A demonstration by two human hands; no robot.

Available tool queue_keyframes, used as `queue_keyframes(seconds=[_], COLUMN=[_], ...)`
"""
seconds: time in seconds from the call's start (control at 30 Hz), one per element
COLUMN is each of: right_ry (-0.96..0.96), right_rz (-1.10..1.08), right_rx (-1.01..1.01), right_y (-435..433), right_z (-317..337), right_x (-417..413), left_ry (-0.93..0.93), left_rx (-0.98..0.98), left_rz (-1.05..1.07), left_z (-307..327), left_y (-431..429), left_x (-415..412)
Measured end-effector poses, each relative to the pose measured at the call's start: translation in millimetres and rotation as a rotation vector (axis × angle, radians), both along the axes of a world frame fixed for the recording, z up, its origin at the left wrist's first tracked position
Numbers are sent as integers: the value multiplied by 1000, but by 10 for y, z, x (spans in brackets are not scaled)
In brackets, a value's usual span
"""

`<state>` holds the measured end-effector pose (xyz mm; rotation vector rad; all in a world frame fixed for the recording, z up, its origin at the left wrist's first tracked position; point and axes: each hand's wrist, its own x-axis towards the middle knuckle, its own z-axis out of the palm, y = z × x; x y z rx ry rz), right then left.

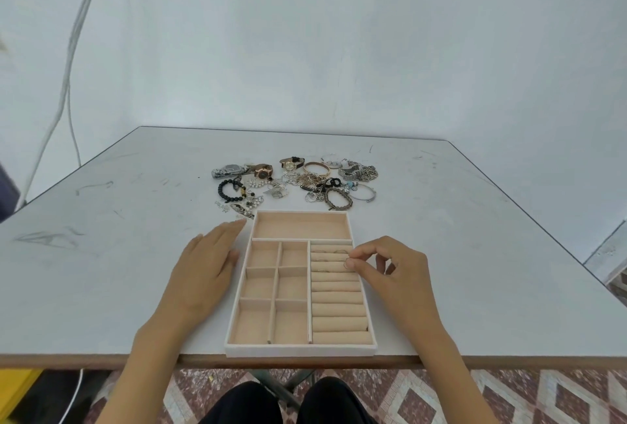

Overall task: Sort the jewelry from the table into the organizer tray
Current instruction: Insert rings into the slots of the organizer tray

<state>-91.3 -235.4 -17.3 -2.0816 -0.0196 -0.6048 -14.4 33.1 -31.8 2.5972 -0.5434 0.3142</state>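
Observation:
A beige velvet organizer tray [300, 351] lies at the table's near edge, with one long compartment at the back, several square cells on the left and ring rolls on the right. My right hand [390, 274] pinches a thin ring [346, 263] over the upper ring rolls, where a few thin rings sit in the slots. My left hand [203, 267] rests flat on the table against the tray's left wall. A heap of jewelry [298, 182] lies beyond the tray: watches, a black bead bracelet [230, 190], bangles, chains and a braided bracelet [338, 201].
The white table [475, 254] reaches to a plain white wall. Its right edge runs diagonally at the far right. White cables hang down the wall at the left. My knees and a patterned tile floor show below the front edge.

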Motion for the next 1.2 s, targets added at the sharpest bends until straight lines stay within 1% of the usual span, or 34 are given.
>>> queue_keyframes(seconds=[0.1,0.17,0.33,0.47,0.67,0.73,0.77,0.87,0.9,1.1,1.2], right_ry=[-6,-18,-6,-24,91,145,180,208,202,268,272], right_rz=[-11,-11,6,20,72,96,119,158,145,131,114], right_rx=[-115,-202,-386,-572,-626,-612,-563,-250,-194,-86,-37], right_y=[10,14,42,78,75,77,62,-29,-50,8,33], right_z=[10,24,99,123,168,195,215,268,276,209,179], right_x=[19,25,3,16,1,14,28,78,86,114,132], left_ry=[95,114,125,127,121,118,116,109,105,93,95], left_rx=[156,197,213,222,233,231,229,222,217,190,202], left_rz=[44,55,47,51,52,52,51,56,59,55,57], left_z=[-53,-64,-62,-56,-55,-60,-61,-69,-76,-95,-93], left_y=[-22,-25,-16,-13,-20,-17,-17,-24,-24,-20,-20], left_x=[17,36,49,47,35,33,31,35,37,45,42])
